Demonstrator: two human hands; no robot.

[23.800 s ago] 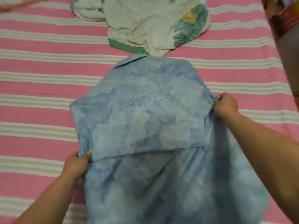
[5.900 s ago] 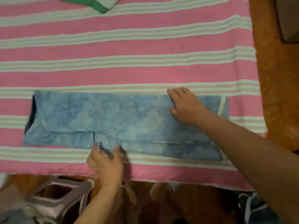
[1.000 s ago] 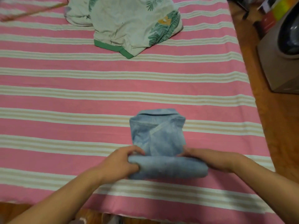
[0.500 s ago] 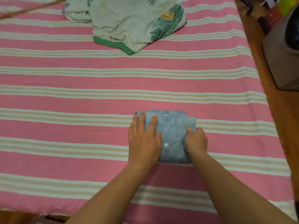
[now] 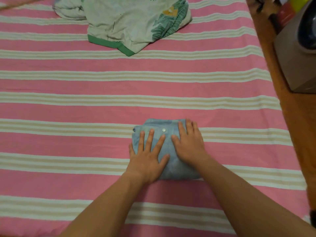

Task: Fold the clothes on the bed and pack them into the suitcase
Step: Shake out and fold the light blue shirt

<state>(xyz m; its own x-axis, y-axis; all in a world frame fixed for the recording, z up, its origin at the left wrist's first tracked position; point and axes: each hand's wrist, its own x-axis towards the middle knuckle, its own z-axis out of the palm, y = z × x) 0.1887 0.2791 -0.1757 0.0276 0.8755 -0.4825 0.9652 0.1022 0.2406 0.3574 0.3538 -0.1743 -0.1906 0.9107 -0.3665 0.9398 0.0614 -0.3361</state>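
On the pink striped bedsheet (image 5: 68, 147), the left hand (image 5: 147, 158) lies flat, fingers straight and spread, pressing the folded blue shirt (image 5: 171, 161) (one white button showing). The right hand (image 5: 189, 144) presses flat beside it. A crumpled leaf-print garment (image 5: 130, 23) lies well beyond.

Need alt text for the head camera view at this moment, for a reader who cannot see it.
Both hands, left hand and right hand, press flat on a folded light-blue patterned shirt on a pink-and-cream striped bedsheet. An unfolded cream leaf-print garment with green trim lies at the far edge.
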